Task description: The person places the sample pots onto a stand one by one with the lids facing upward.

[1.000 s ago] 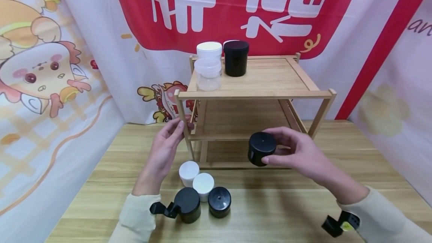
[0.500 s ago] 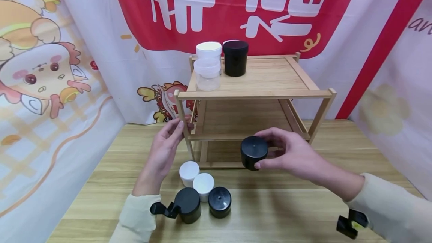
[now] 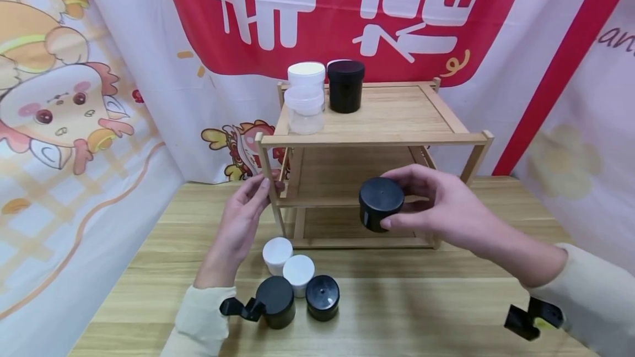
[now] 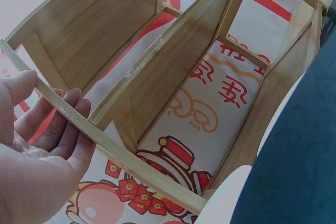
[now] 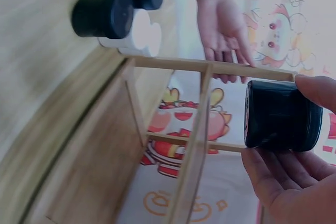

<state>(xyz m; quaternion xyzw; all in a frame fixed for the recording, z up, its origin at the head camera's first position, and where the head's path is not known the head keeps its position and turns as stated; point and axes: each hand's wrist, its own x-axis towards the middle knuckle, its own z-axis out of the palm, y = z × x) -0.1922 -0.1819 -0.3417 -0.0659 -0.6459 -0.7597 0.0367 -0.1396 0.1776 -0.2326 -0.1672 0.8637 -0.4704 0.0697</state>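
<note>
My right hand (image 3: 441, 203) grips a small black lidded jar (image 3: 381, 203) by its side, in front of the shelf's middle tier. In the right wrist view the black jar (image 5: 283, 115) lies between thumb and fingers. My left hand (image 3: 243, 219) holds the left front post of the wooden shelf (image 3: 377, 139); the left wrist view shows the thumb on one side of the post (image 4: 118, 148) and the fingers behind it. On the table by my left forearm stand two white jars (image 3: 299, 274), a black jar (image 3: 275, 301) and a glossier black jar (image 3: 323, 297).
On the top tier, at the left, stand a clear jar (image 3: 303, 110), a white jar (image 3: 306, 74) and a taller black jar (image 3: 345, 86), with another white lid partly hidden behind. A printed cloth (image 3: 149, 98) hangs behind and beside the table (image 3: 163, 269).
My right hand first moved the black jar left and slightly down, then lifted it and brought it closer to the middle tier's front. My left hand has stayed on the post.
</note>
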